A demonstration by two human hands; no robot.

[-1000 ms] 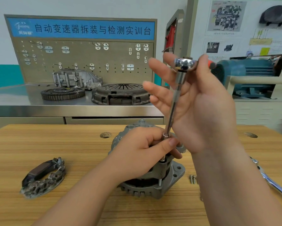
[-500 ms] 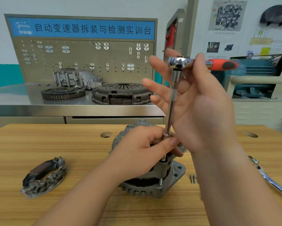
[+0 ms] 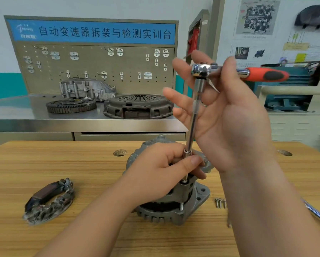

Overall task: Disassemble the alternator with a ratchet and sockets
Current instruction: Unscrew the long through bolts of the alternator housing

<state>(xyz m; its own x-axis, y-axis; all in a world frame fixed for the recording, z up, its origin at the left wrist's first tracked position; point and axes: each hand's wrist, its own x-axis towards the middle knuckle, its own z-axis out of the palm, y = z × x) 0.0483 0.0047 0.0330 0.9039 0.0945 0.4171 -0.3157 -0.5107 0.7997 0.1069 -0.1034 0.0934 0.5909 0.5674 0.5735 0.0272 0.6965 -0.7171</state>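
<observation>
The grey alternator [image 3: 174,210] stands on the wooden table [image 3: 62,164], centre. A ratchet [image 3: 201,69] with an orange and black handle [image 3: 266,75] sits atop a long extension bar [image 3: 192,123] that runs down to a socket [image 3: 187,153] on an alternator bolt. My left hand [image 3: 161,175] grips the socket and the bar's lower end against the housing. My right hand [image 3: 229,112] is raised at the ratchet head, thumb over the handle's neck, fingers spread behind the bar.
A removed rectifier part [image 3: 48,201] lies on the table at left. Loose screws [image 3: 220,203] lie right of the alternator, and a chrome tool [image 3: 318,214] lies further right. A steel bench behind carries a clutch cover [image 3: 138,106], a flywheel [image 3: 71,105] and a housing.
The ratchet handle has swung out to the right, its orange grip now fully visible past my right hand. My left hand and the alternator have stayed put.
</observation>
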